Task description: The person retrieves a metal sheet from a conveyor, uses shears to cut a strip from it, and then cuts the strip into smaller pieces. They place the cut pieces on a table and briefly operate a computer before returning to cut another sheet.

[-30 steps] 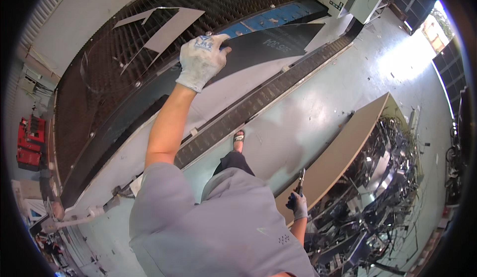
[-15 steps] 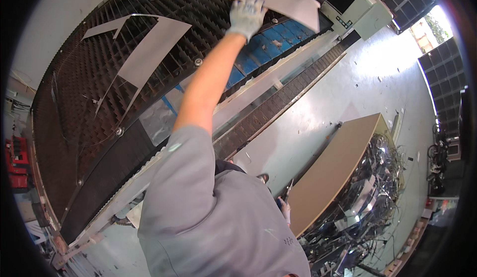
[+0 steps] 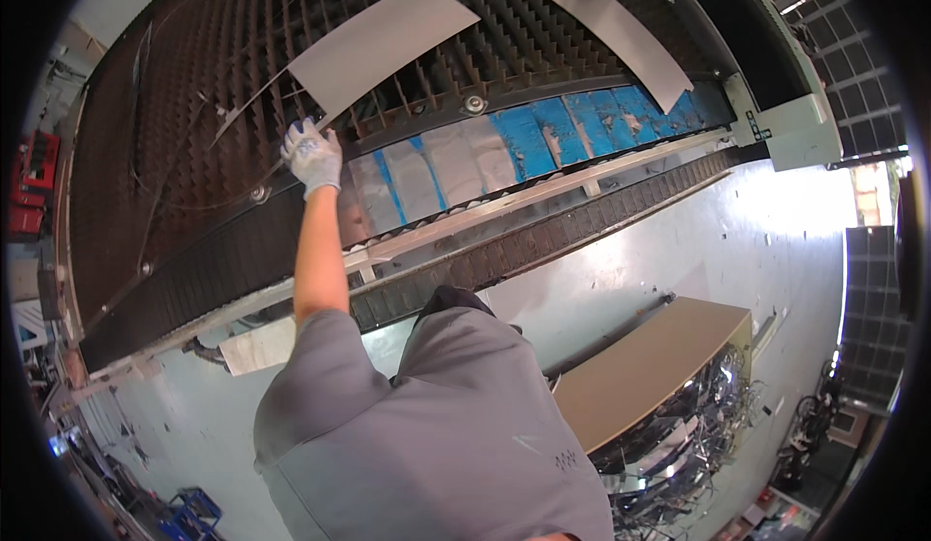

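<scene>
A dark, spiked cutting bed (image 3: pixel 194 105) carries pale cut metal sheets (image 3: pixel 383 42) and thin offcut strips (image 3: pixel 621 27).

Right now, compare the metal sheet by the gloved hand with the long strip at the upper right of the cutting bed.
The metal sheet is a broad, four-sided piece; the long strip is narrow and slanted. The sheet lies close to the gloved left hand, which reaches toward its lower corner; the strip lies far from that hand, its lower end over the blue panels. Both are flat, pale grey and rest on the dark slatted bed.

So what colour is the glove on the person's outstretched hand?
White with a grey-blue speckle, on the left hand, shown best in the head view.
</scene>
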A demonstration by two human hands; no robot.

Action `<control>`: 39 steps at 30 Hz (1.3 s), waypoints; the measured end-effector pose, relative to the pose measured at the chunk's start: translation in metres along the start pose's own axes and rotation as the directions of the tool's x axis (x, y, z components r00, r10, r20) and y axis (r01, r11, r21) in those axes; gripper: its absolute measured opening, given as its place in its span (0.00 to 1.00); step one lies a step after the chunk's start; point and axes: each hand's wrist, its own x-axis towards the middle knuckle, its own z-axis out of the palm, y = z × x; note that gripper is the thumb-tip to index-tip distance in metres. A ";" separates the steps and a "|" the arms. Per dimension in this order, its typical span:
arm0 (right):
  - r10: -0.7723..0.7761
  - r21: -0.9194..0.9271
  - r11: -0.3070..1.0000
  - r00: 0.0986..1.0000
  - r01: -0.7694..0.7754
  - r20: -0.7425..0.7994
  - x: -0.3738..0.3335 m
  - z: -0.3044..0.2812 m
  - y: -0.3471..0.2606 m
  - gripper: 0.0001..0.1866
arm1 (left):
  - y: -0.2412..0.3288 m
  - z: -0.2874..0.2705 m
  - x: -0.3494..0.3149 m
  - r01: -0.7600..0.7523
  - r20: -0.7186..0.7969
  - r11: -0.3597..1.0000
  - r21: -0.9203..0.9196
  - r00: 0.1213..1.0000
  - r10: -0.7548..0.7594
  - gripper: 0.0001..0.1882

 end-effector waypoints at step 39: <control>-0.381 -0.019 0.787 0.509 0.617 0.772 0.050 0.033 -0.468 0.37 | 0.003 -0.214 -0.145 -0.350 0.123 0.926 -0.143 0.922 0.367 0.12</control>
